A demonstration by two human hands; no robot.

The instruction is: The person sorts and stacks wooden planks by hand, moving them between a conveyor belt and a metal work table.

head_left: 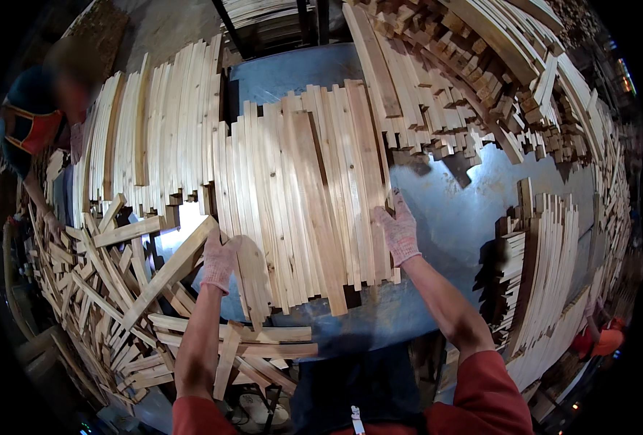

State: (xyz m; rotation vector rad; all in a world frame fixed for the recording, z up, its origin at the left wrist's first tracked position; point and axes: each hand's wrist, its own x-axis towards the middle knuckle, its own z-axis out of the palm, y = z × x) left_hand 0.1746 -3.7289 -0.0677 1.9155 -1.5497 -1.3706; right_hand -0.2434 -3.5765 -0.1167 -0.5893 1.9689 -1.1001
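A wide row of pale wooden strips lies side by side before me, with uneven ends. One strip rests askew on top of the row. My left hand, in a pinkish knit glove, is against the row's left edge, fingers stretched forward. At the right edge, my right hand, gloved alike, has its fingers straight along the outermost strip and its thumb apart. The row lies between my two hands, on a bluish metal table.
Loose, crossed offcuts pile up at the left. Another row of strips lies far left, beside a person. Stacked lumber fills the far right; more strips lie nearer. A second person shows at the right rim.
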